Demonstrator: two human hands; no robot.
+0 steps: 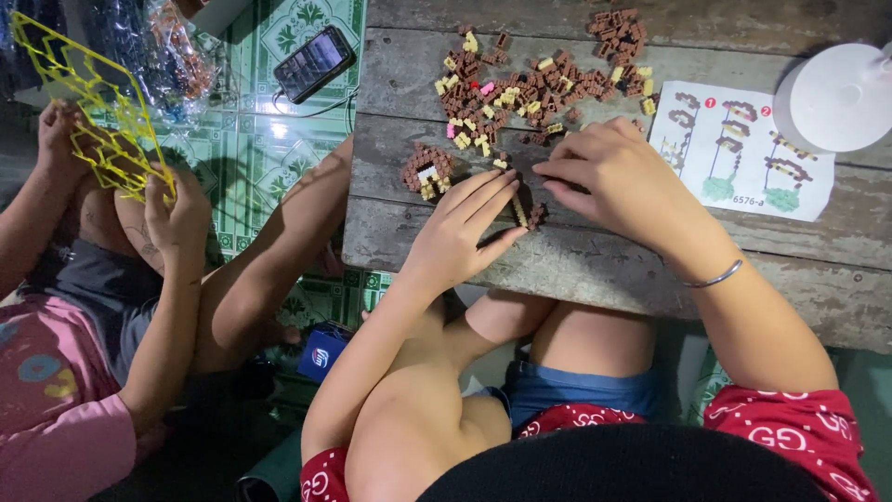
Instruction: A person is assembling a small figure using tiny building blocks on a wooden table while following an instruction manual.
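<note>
My left hand (462, 231) and my right hand (615, 175) meet over a worn wooden table (595, 270). Between their fingertips sits a small brown and tan brick assembly (528, 213). My left fingers and thumb close around its left side. My right fingertips pinch in at its upper right. A second small build (426, 173), brown with a white and yellow middle, lies just left of my left fingers. A loose pile of tiny bricks (520, 88), brown, tan, yellow and pink, spreads behind both hands.
A printed instruction sheet (743, 149) lies at the right, beside a round white base (841, 98). A phone (314, 63) with a cable lies on the green patterned floor. At the left another person holds a yellow plastic frame (93, 102). A blue box (321, 351) sits below the table edge.
</note>
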